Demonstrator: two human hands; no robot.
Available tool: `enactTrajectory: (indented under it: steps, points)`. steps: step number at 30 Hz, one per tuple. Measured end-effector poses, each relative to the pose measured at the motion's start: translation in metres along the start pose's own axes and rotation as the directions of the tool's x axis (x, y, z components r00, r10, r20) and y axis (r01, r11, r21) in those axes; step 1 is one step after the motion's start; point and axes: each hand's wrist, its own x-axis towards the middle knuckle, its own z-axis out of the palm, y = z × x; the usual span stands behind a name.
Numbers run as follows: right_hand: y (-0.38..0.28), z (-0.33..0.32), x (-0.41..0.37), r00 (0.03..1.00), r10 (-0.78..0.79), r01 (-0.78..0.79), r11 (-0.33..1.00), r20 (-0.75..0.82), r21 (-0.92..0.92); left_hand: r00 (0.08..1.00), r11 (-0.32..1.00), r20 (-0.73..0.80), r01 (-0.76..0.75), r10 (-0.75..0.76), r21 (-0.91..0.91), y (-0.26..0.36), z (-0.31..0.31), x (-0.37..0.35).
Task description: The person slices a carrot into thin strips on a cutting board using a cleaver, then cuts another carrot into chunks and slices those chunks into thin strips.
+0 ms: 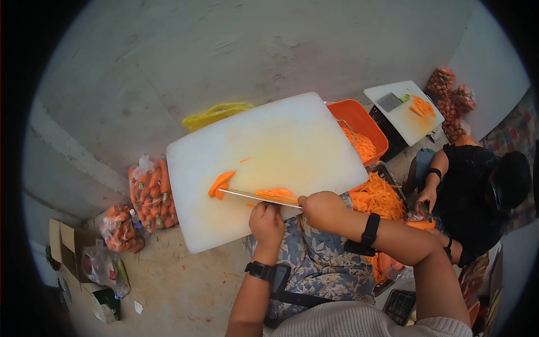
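Note:
My right hand [324, 211] is closed around the handle of a knife [261, 197]. Its long blade points left over the white cutting board [269, 140], seen nearly edge-on. Close to the blade's near side, at the board's front edge, my left hand [266, 224] has its fingers curled together; what they hold, if anything, is hidden. Thick carrot pieces [220, 183] lie by the knife tip. A small pile of sliced carrot [276, 193] rests along the blade's far side, and a thin sliver [245, 160] lies farther up the board.
Bags of carrots [152, 194] stand left of the board, near a cardboard box [70, 247]. An orange bin [370, 126] and a crate of carrot strips [379, 196] are at right. Another person [477, 196] sits there, beside a second board [401, 101] with a cleaver [389, 101].

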Motion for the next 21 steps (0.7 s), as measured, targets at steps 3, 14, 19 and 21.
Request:
enactTrajectory:
  steps: [3,14,19,21]
  points:
    - [-0.003,0.012,-0.002,0.998,-0.036,0.036,0.999,-0.050,-0.011,1.000,1.000,-0.004,-0.003,0.003,0.018,-0.002,0.001,-0.002]
    - [0.006,-0.009,-0.007,1.000,-0.013,0.013,0.999,-0.008,-0.043,0.999,0.998,-0.019,-0.048,0.049,0.030,-0.003,-0.001,-0.003]
    - [0.011,-0.031,-0.019,0.997,0.014,-0.006,0.996,0.082,-0.093,0.998,0.999,-0.049,-0.037,0.038,0.017,-0.001,0.000,-0.001]
    - [0.011,-0.032,-0.022,0.995,0.012,-0.005,0.997,0.100,-0.076,0.999,0.999,-0.038,-0.029,0.030,0.026,-0.001,0.000,-0.002]
